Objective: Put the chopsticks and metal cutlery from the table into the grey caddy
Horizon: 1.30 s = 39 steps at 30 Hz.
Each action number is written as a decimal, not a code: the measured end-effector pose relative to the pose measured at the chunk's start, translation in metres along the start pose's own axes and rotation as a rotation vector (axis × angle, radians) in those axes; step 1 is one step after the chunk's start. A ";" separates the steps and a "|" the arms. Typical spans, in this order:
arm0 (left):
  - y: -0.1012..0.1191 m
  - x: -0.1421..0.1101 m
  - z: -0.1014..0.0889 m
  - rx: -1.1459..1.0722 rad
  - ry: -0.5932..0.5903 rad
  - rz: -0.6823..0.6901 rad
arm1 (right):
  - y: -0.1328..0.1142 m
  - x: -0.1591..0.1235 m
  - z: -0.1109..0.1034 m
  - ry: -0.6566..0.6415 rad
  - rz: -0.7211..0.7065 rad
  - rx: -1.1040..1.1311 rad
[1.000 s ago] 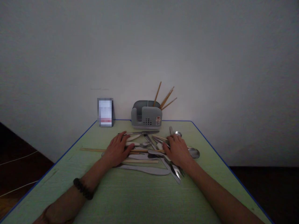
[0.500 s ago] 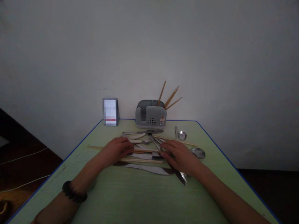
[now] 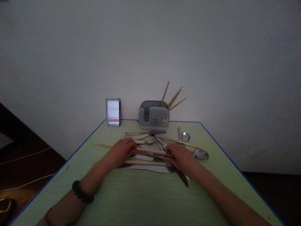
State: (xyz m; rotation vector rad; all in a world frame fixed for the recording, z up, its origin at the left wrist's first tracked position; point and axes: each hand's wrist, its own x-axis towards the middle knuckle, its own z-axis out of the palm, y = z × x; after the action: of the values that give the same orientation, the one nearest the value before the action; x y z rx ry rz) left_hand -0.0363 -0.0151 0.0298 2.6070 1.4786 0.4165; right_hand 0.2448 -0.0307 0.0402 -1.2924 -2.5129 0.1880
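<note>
Brown chopsticks point(image 3: 152, 152), one or more, count unclear: lying crosswise over the middle of the cutlery heap, between the two hands, one end reaching out past the left wrist.

Left hand point(image 3: 124, 149): fingers curled down and closed on the brown chopsticks, hiding their middle stretch. Dark beaded bracelet point(image 3: 82, 191) on that arm.

Right hand point(image 3: 182, 155): thumb and fingers closed about the other end, that tip partly covered.

Hard to make out: handles and blades beneath the right hand, overlapping in dim light; a dark blade point(image 3: 182, 179) and a bright metal tip jut from under it. Screen of the upright phone-like device point(image 3: 113, 113): blurred into blocks. Forearms: cut off at the bottom of the view.

Edges: green table point(image 3: 150, 201), blue rim, far side by the pale wall point(image 3: 150, 53); bare surface runs from the heap toward the person and out to both side rims.

Close about the hands: pale chopsticks point(image 3: 147, 163) just on the near side; large knife point(image 3: 148, 169) beyond them, nearest the person; fork point(image 3: 149, 142) and knife point(image 3: 161, 132) on the far side; a thin pale chopstick point(image 3: 180, 141) slanting past the right fingers; large spoon point(image 3: 201, 154) to the right; small ladle point(image 3: 185, 137) behind.

Behind the heap: grey holder point(image 3: 154, 118), upright, with wooden sticks point(image 3: 174, 99) leaning out of its right side.
</note>
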 end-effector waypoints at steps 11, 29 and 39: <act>-0.013 0.002 -0.006 0.039 0.120 -0.057 | 0.018 -0.003 -0.017 0.174 -0.004 0.054; -0.010 0.007 -0.016 -0.896 0.560 -0.401 | 0.014 -0.003 -0.012 0.397 0.074 0.344; 0.002 0.008 -0.001 -1.470 0.517 -0.365 | 0.017 -0.003 -0.017 0.437 0.097 0.438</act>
State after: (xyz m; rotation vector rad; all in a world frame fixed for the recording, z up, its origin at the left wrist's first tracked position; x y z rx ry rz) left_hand -0.0312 -0.0096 0.0324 1.0794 0.9687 1.4578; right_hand 0.2650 -0.0237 0.0511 -1.1270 -1.9099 0.4036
